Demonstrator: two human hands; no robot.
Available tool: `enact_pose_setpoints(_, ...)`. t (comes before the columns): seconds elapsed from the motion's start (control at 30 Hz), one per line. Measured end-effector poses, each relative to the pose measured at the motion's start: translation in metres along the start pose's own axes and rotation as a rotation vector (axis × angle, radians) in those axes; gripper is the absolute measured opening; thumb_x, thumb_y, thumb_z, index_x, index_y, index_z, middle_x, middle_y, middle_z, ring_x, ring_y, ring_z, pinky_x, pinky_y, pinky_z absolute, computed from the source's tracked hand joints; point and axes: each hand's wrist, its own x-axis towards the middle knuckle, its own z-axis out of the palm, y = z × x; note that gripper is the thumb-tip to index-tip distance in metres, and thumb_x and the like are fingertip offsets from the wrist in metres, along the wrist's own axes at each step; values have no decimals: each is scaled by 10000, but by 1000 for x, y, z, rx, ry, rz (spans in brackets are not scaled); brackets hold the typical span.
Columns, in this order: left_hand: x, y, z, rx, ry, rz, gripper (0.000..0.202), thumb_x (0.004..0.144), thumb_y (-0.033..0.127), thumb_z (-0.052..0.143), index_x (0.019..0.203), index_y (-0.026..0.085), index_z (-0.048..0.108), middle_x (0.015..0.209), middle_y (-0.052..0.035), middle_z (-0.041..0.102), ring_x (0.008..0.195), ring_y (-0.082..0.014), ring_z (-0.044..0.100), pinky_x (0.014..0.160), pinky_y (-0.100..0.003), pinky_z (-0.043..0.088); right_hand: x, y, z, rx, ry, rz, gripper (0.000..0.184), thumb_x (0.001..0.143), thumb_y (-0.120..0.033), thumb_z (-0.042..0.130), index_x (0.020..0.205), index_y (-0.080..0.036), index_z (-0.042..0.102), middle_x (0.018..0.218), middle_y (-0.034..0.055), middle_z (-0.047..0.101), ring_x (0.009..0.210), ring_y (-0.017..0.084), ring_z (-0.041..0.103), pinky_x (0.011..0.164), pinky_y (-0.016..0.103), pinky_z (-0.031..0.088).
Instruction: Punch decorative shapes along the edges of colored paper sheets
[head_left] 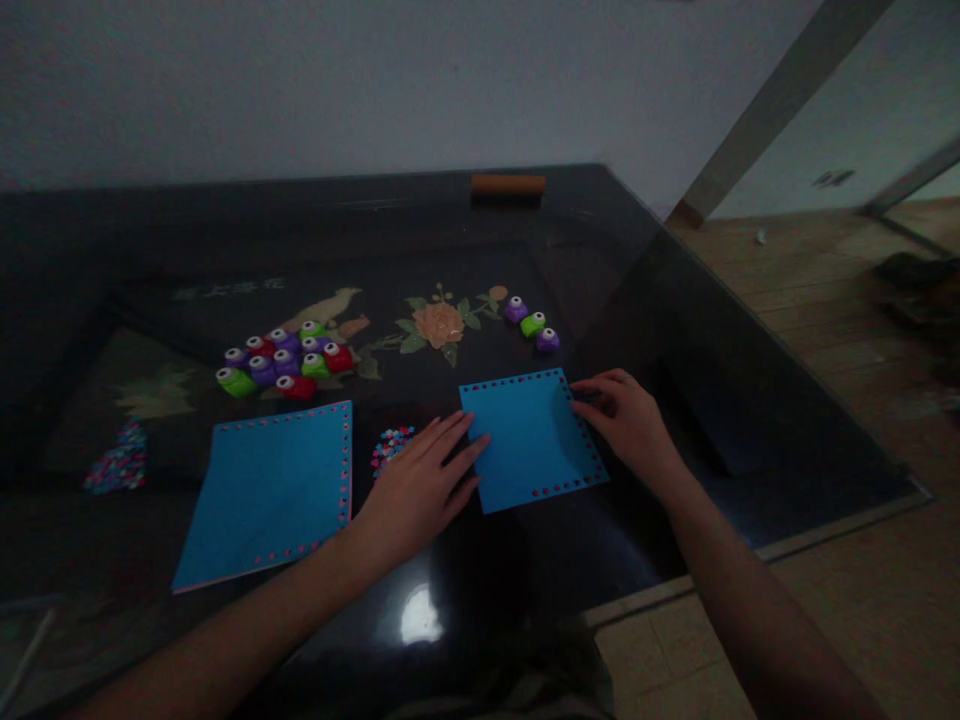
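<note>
A square blue sheet of paper point(529, 440) lies on the dark table, with small dark dots or beads along its top, right and part of its bottom edge. My left hand point(420, 475) rests stretched out, its fingertips on the sheet's left edge. At the upper right edge, my right hand point(622, 415) has thumb and forefinger closed around the border. Partly behind my left hand is a small pile of star-like confetti point(390, 442). To the left lies a larger blue sheet point(277, 490) with pinkish dots along three edges, partly covered by my left forearm.
Several eye-topped toys point(285, 362) in purple, red and green cluster at the left. Three more such toys point(533, 324) stand beyond the small sheet. Another confetti pile point(120, 460) lies far left. A brown cylinder point(508, 187) sits at the table's back edge by the wall.
</note>
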Motion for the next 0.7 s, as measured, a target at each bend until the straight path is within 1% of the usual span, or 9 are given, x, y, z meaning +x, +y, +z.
enact_pose_setpoints(0.1,0,0,0,10,-2,6,404,906,250,509,1302,169,522,1412,-155,468,1307,-289,430,1067,-493,386,0,0,0,4,2,-2,208,729,-221,668,927,-177,714,897,56,564,597,131,523,608,329,473)
enact_pose_setpoints(0.27,0,0,-1,15,-1,14,402,910,244,502,1303,161,518,1409,-163,468,1306,-293,431,1060,-501,392,0,1,1,30,0,-12,213,741,-229,657,942,-183,708,907,61,565,649,151,555,616,328,481)
enact_pose_setpoints(0.5,0,-1,0,-3,0,6,403,909,251,504,1306,181,512,1414,-147,467,1310,-285,427,1069,-500,378,0,2,0,19,3,-27,209,734,-236,661,933,-194,709,889,56,567,610,139,537,595,326,477)
enact_pose_setpoints(0.7,0,0,-2,-24,5,-12,450,907,246,502,1351,192,450,1419,-141,460,1303,-285,435,1070,-512,372,0,2,0,16,21,-54,192,750,-257,648,927,-210,705,878,53,570,641,156,551,608,330,478)
